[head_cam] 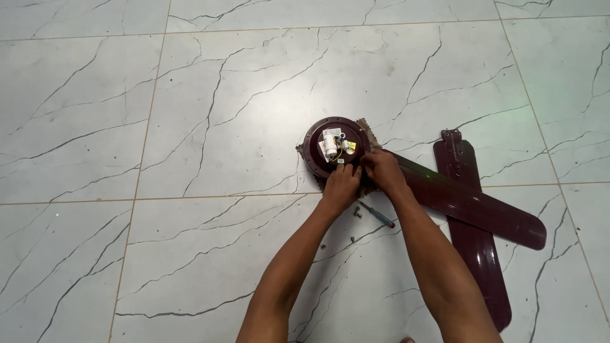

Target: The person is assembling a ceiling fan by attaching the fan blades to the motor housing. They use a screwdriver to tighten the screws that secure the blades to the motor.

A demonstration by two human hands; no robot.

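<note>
While fingertips hidden: hands (362, 178) over fan motor (335, 147).

Single head view: looked steeply down from above at the tile floor (190, 95), arm's reach away, both forearms entering from the bottom edge.

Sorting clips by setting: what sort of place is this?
Likely an indoor room at home: a marble-look tiled floor serves as workspace, with a ceiling fan motor, loose blades and a screwdriver.
</note>
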